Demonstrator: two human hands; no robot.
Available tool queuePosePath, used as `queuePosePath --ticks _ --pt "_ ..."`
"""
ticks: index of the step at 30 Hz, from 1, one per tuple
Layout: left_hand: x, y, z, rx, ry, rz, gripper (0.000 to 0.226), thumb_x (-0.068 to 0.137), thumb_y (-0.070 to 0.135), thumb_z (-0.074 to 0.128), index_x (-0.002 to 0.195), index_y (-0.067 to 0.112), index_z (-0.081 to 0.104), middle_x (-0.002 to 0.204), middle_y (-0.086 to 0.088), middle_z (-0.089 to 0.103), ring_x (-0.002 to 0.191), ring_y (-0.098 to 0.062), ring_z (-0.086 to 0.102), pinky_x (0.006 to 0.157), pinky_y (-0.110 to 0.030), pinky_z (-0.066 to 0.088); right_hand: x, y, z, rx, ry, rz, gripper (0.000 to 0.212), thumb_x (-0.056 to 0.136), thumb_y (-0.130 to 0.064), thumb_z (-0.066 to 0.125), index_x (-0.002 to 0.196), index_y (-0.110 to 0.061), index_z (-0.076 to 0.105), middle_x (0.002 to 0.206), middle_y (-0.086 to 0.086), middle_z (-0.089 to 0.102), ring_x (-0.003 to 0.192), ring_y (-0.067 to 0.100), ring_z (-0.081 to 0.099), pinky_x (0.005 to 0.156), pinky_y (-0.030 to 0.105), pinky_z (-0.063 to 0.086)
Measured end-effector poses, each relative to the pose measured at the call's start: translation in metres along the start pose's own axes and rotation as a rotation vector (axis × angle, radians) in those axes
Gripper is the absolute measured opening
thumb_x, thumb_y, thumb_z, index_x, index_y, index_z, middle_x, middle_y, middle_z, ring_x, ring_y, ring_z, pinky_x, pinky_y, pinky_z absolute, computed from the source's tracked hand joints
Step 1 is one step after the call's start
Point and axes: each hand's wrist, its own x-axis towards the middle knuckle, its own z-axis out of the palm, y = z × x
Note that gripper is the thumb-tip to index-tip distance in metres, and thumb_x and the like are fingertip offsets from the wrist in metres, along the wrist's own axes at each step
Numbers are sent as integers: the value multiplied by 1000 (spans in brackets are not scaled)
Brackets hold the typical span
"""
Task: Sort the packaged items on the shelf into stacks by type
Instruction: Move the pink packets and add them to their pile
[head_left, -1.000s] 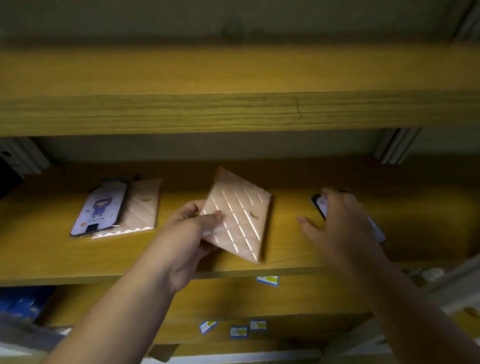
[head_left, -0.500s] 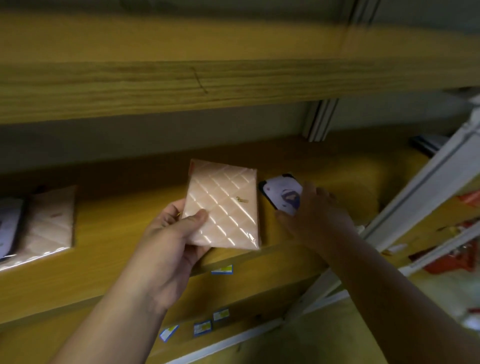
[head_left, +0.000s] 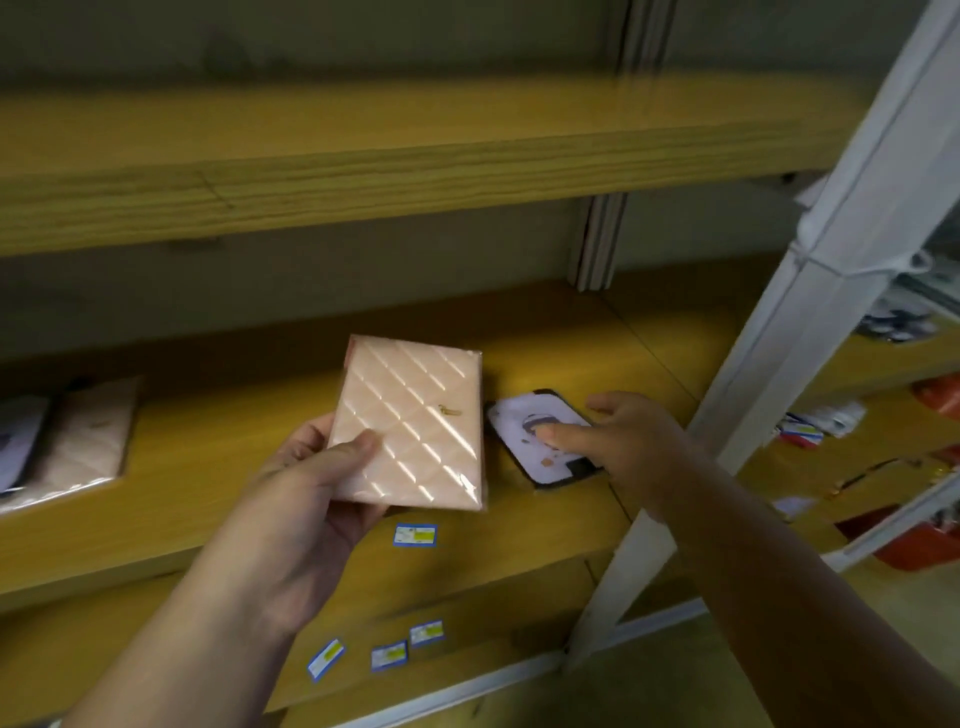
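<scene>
Two packets at left edge (head_left: 67, 441): being cut off by frame, blurred.
Price stickers (head_left: 415, 535): print staying unreadable.
Left hand (head_left: 306, 499): gripping pink quilted packet (head_left: 410, 423).
Right hand (head_left: 623, 441): fingers relaxed, thumb touching white packet (head_left: 540, 436) on shelf (head_left: 234, 441).

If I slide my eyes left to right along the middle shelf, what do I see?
Pink packet lying on the shelf → left hand → quilted pink packet it holds → white phone case → right hand → white post.

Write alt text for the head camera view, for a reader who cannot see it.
A left hand holds a flat pink quilted package above a yellow wooden shelf, while the right hand touches a white, black-edged printed package lying on it. Two similar packages lie at the shelf's far left.
</scene>
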Motion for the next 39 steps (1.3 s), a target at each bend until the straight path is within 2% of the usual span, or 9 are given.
queuePosePath --ticks 4,7,12,15,19,25,29,34,39 --pt "-21 -14 23 46 17 66 36 78 8 66 114 13 64 100 -9 78 80 -17 76 55 -26 57 -24 21 -28 228 -73 -21 37 78 -38 80 106 -16 72 97 6 78 88 25 75 82 48 61" --pt "-44 -30 46 69 40 97 30 79 8 66 108 13 65 101 -9 78 79 -16 76 55 -25 58 -51 39 -58 368 -120 -40 39 78 -36 77 110 -16 68 91 5 79 80 22 77 74 45 63" --pt "-90 -65 101 112 25 146 28 75 7 66 103 9 68 106 -15 76 86 -21 76 68 -30 61 -90 76 -135 516 -102 -100 8 95 -20 63 102 -19 66 84 6 78 69 19 76 57 35 60" --pt "-116 -91 140 168 26 156 32 70 9 67 101 7 70 104 -18 76 83 -23 76 65 -33 62 -105 98 -186 600 -80 -142 10 96 -16 60 103 -18 68 87 9 78 74 22 75 55 34 58" --pt "-135 -133 199 221 -27 151 28 64 8 66 90 13 76 97 -18 77 76 -24 76 56 -32 61 -116 134 -255 784 10 -219 12 91 -15 61 96 -21 72 97 6 75 89 25 70 81 46 58" --pt "-126 -183 281 257 -91 49 58 60 13 72 118 11 64 106 -14 76 89 -28 75 59 -30 59 -116 184 -333 932 59 -187 15 95 -12 56 103 -12 69 101 11 75 87 24 73 75 41 62" --pt "-108 -210 330 294 -117 2 48 66 11 73 113 16 65 100 -9 78 79 -20 76 53 -26 58 -106 214 -370 933 102 -109 24 93 -11 56 114 -6 66 104 16 76 93 29 75 69 39 63" --pt "-78 -239 377 311 -127 -52 38 80 5 66 114 22 65 97 -5 79 79 -21 76 58 -32 58 -80 239 -401 1077 199 -45 44 67 -14 67 109 -3 68 104 20 75 95 36 73 81 55 59" --pt "-25 -256 411 253 -152 -77 33 83 11 66 113 25 63 87 -3 79 74 -21 76 50 -30 58 -34 253 -430 985 254 -68 27 70 -12 69 97 -7 73 95 15 78 86 29 76 65 39 64"
